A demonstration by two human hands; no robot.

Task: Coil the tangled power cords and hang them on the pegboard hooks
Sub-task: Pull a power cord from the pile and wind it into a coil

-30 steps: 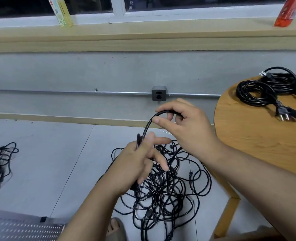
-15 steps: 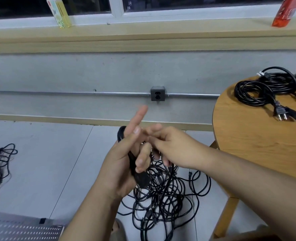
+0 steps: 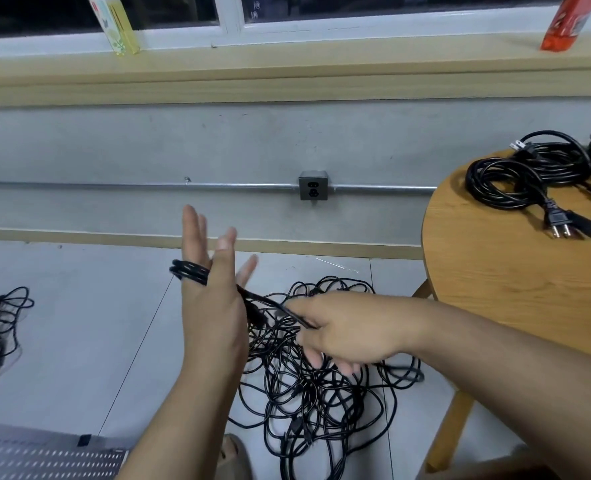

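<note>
Cord [image 3: 188, 273]: black, was looped round the straight fingers of the left grip [image 3: 214, 306], one strand running across to the right grip [image 3: 346, 330].
Left grip: stood upright, fingers spread apart, pinching nothing.
Right grip: sat just right of the left, clamped on that strand.
Tangle [image 3: 322, 403]: lay on the floor beneath both grips.
Coiled cords [image 3: 516, 174]: rested on the round bench [image 3: 495, 271], well right of the right grip.
</note>
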